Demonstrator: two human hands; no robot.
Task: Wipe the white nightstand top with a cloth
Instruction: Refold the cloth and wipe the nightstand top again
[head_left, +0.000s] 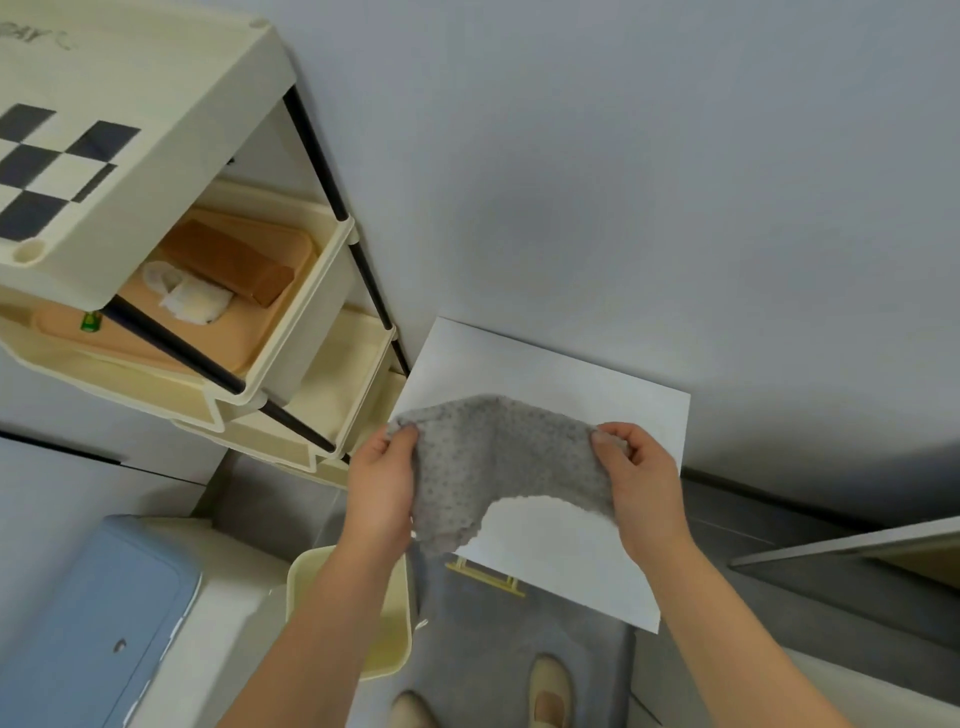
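Note:
A grey dotted cloth (498, 457) is stretched in the air between both hands, above the white nightstand top (561, 374). My left hand (382, 483) pinches the cloth's left corner. My right hand (639, 478) grips its right edge. The cloth sags in the middle and its lower hem hangs over the front part of the nightstand. The nightstand top is bare apart from the cloth's shadow. A yellow drawer handle (485, 576) shows below its front edge.
A cream tiered cart (291, 332) with black posts stands left of the nightstand, holding a brown box and tissue. A cream bin (387, 644) and a blue lidded container (93, 613) sit lower left. Grey wall behind; my feet stand on a grey mat.

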